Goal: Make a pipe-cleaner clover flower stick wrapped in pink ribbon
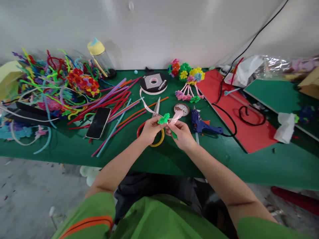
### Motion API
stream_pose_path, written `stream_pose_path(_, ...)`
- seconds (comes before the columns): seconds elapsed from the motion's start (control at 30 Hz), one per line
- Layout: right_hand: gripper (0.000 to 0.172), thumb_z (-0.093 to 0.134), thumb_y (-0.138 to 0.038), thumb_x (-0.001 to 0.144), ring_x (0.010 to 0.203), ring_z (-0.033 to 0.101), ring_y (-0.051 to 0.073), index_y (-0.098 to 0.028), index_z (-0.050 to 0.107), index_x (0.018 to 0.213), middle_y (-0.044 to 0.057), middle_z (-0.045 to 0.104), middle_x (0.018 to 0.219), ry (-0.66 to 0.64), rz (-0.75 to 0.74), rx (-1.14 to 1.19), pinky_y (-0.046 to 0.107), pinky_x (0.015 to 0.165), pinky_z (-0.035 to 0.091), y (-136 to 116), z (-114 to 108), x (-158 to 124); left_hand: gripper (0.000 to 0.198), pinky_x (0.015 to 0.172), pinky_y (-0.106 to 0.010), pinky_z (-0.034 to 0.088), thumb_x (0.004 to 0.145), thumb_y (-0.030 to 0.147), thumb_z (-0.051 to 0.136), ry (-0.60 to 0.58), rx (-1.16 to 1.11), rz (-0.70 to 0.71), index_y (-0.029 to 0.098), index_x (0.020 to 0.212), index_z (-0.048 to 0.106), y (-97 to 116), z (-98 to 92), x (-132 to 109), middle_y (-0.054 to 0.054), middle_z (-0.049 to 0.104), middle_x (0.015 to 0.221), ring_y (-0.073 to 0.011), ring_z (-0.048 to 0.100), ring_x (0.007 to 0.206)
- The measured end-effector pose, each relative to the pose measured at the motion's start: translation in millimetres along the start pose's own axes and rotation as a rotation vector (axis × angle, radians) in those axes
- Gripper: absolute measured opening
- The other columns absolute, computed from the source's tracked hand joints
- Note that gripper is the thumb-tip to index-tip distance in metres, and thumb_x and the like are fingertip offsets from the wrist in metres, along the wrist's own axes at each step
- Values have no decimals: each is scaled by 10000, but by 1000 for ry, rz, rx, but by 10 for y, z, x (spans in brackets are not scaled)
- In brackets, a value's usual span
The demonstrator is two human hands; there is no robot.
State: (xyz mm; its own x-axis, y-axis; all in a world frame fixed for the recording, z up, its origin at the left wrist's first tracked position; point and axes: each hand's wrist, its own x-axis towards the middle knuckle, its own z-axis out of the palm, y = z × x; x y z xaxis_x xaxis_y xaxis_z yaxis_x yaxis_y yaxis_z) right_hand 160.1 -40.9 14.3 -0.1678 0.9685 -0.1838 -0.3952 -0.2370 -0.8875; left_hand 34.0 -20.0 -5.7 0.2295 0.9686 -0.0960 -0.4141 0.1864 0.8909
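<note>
My left hand [150, 128] and my right hand [182, 133] meet over the green table [62, 147], both pinched closed. Between them sits a small green pipe-cleaner flower [163, 118] on a green stem, with pink ribbon [176, 116] at its side. The left fingers hold the flower; the right fingers grip the stem and the ribbon end. The ribbon trails back to a black spool [154, 82]. Scissors [156, 108] with red and yellow handles lie under my left hand.
Loose pipe cleaners [117, 106] and a phone [98, 122] lie left. A heap of coloured pipe-cleaner pieces [53, 83] and a bottle [99, 56] stand far left. Finished flowers [189, 81], a blue glue gun [202, 125], a red board [234, 113] and a black cable lie right.
</note>
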Motion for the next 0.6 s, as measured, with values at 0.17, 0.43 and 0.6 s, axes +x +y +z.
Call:
stream_pose_path(0.17, 273, 580, -412, 747, 493, 360, 69, -173, 517, 630, -42, 438, 550, 133, -259, -442, 232, 478, 288, 16, -6, -28, 211, 705, -250, 452, 557, 284, 773, 17, 12, 7, 163, 664, 637, -1, 15, -18, 23, 597, 678, -91, 548, 679)
stream_pose_path(0.43, 254, 509, -309, 803, 514, 389, 88, -183, 477, 584, -27, 440, 554, 169, -480, -798, 241, 514, 318, -33, -3, -77, 212, 671, -232, 440, 548, 291, 780, 82, 19, 24, 158, 611, 628, 26, 46, -36, 30, 539, 631, -82, 508, 658)
stream_pose_path(0.6, 331, 535, -369, 795, 496, 374, 86, -170, 511, 531, -29, 412, 506, 209, -441, -708, 244, 498, 306, -16, -24, -83, 183, 669, -225, 446, 569, 263, 770, 80, -8, 28, 160, 628, 631, 36, 69, -48, 34, 551, 642, -73, 514, 645)
